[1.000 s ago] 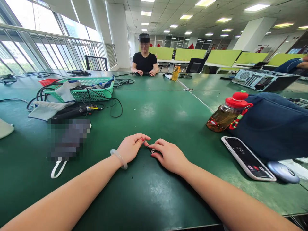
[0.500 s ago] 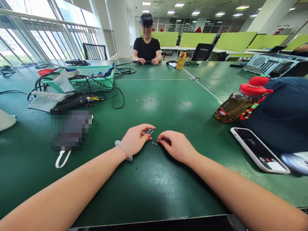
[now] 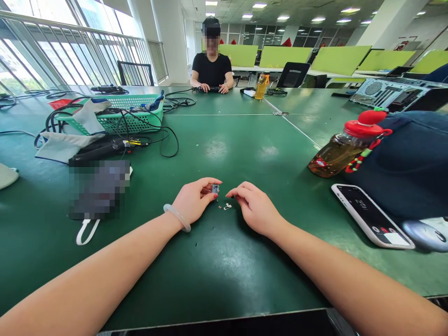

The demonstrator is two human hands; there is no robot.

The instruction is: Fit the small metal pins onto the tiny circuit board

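My left hand (image 3: 193, 199), with a pale bangle at the wrist, pinches a small grey-blue part that looks like a circuit board (image 3: 215, 188) between thumb and fingers. Just to the right, my right hand (image 3: 257, 207) has its thumb and fingertips closed together; a tiny dark bit seems to show at the tips, too small to name. On the table between and just below the hands lie a small whitish piece (image 3: 227, 206) with a cut-out and a tiny reddish piece (image 3: 220, 207). Neither hand touches these two.
A green basket (image 3: 135, 125) with cables and gloves stands at the left, near a blurred dark device (image 3: 101, 189). At the right are a red-capped bottle (image 3: 331, 154), a phone (image 3: 371, 212), a mouse (image 3: 425, 234) and a dark bag (image 3: 409, 163). A person (image 3: 212, 70) sits opposite.
My right hand has lifted slightly up and away from the whitish piece, which now lies uncovered on the table. The part in my left hand has turned and shows more of its face.
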